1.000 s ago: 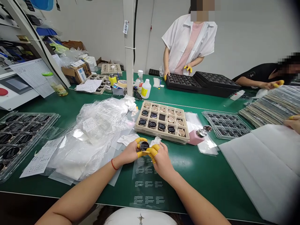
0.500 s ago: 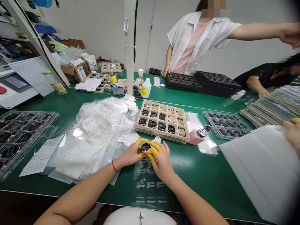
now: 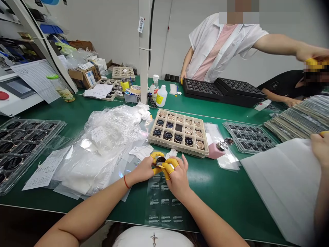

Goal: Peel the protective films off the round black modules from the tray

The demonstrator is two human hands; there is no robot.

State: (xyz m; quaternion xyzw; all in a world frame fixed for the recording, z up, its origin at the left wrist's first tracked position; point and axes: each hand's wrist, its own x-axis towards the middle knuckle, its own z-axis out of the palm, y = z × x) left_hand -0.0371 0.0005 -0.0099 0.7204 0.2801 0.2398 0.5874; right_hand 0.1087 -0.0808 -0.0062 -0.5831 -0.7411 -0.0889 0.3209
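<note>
A round black-faced watch head (image 3: 160, 160) sits in my left hand (image 3: 145, 168), gripped between yellow-cotted fingers and thumb. My right hand (image 3: 177, 173), also in yellow finger cots, is closed at the lower right edge of the watch head. A thin pale film (image 3: 159, 164) shows between its fingertips and the dark face. Below both hands lies a clear sheet of text stickers (image 3: 164, 202). Just beyond them stands a beige compartment tray (image 3: 180, 148) with black-faced watch heads and rose-gold ones; one compartment shows its dark bottom. Crumpled white tissues (image 3: 142, 152) lie between hands and tray.
Plastic bags (image 3: 84, 161) and a paper slip cover the left. Clear trays of watch heads (image 3: 28, 137) flank both sides. A pink pump bottle (image 3: 216, 150) stands by the beige tray. Across the table, a co-worker in white (image 3: 205, 44) reaches right; another person's hand holds white sheeting (image 3: 280, 178).
The watch head has tilted in my hands, and the text seen on its face is no longer readable. My right fingers have curled slightly. The co-worker's outstretched arm has moved lower; the view has shifted slightly.
</note>
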